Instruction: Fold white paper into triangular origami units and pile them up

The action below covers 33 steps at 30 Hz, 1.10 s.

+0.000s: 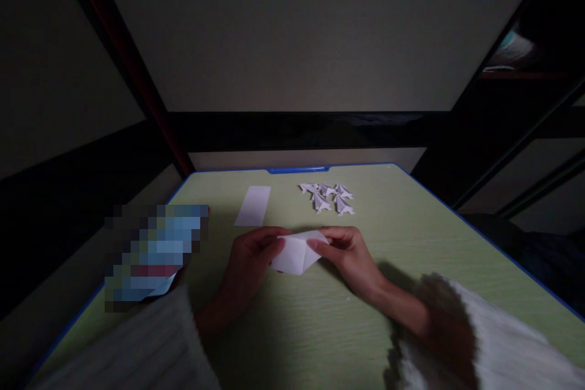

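A partly folded sheet of white paper (295, 254) is held just above the green table (311, 335), a crease running down its middle. My left hand (256, 254) pinches its left side, thumb on top and fingers behind. On the right side, my right hand (345, 250) grips it the same way, the thumb lying near the crease. Beyond my hands, several small folded paper figures (321, 201) sit grouped on the table. Left of them lies a flat white paper strip (253, 206).
At the table's left edge is a blurred-out blue item (159, 256). A blue handle-like piece (298, 169) is set in the far edge. Behind the table stands a pale panel (301, 30); dark open shelving (530, 82) is to the right.
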Each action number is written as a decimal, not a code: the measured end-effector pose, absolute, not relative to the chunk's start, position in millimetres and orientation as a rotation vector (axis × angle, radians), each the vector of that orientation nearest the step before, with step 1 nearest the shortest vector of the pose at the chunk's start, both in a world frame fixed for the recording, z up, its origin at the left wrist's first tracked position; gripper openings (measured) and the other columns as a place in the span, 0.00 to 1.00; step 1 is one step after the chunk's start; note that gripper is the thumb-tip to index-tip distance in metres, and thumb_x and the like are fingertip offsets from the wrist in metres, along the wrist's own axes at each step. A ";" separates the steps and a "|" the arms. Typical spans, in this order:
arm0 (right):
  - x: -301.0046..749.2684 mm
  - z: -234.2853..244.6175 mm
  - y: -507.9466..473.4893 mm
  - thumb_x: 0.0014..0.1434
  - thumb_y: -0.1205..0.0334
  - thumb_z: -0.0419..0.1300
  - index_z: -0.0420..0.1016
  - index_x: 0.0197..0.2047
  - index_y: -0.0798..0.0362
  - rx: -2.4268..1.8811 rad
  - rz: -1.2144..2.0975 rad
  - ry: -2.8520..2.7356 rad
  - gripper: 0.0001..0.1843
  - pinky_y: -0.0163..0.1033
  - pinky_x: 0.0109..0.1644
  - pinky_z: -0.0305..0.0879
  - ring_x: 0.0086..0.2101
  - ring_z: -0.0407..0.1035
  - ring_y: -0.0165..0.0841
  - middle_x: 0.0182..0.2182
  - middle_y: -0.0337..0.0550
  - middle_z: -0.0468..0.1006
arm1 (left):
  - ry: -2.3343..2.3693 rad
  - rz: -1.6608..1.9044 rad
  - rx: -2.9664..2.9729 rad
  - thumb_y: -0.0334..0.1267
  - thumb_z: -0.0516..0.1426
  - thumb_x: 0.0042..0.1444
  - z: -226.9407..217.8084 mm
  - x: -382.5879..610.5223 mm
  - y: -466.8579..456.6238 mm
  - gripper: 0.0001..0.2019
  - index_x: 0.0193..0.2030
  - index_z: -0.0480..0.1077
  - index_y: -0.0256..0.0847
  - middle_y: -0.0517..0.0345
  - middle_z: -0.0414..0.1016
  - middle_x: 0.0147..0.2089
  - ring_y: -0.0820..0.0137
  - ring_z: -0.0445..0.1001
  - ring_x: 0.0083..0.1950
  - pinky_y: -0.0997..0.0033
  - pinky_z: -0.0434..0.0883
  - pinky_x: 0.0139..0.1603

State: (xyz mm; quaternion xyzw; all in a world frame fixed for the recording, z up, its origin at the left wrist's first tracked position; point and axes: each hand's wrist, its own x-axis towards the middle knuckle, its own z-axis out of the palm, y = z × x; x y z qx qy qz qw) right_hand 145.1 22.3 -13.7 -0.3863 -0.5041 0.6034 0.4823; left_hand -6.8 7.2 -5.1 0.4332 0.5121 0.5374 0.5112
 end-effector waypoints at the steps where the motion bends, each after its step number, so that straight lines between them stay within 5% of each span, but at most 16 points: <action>1: 145.1 -14.8 22.8 0.40 0.68 0.62 0.77 0.24 0.55 -0.930 1.475 -1.205 0.04 0.30 0.24 0.56 0.19 0.63 0.23 0.19 0.37 0.75 | 1.233 1.292 1.053 0.31 0.58 0.35 -4.8 -6.9 7.1 0.05 0.24 0.72 0.35 0.64 0.71 0.17 0.79 0.63 0.18 0.82 0.59 0.17; 18: 146.8 -12.8 23.8 0.40 0.77 0.57 0.75 0.20 0.52 -0.682 1.304 -1.325 0.11 0.31 0.29 0.60 0.28 0.66 0.26 0.26 0.37 0.74 | 1.108 1.203 1.241 0.33 0.56 0.38 -7.5 -7.8 4.7 0.04 0.20 0.69 0.34 0.60 0.70 0.21 0.77 0.64 0.18 0.80 0.62 0.16; 33: 146.7 -15.5 22.6 0.42 0.77 0.56 0.74 0.23 0.54 -0.699 1.302 -1.373 0.10 0.29 0.27 0.59 0.27 0.65 0.24 0.27 0.39 0.72 | 1.304 0.858 1.706 0.37 0.51 0.46 -8.3 -3.7 2.4 0.12 0.17 0.67 0.34 0.66 0.56 0.14 0.79 0.56 0.18 0.80 0.53 0.18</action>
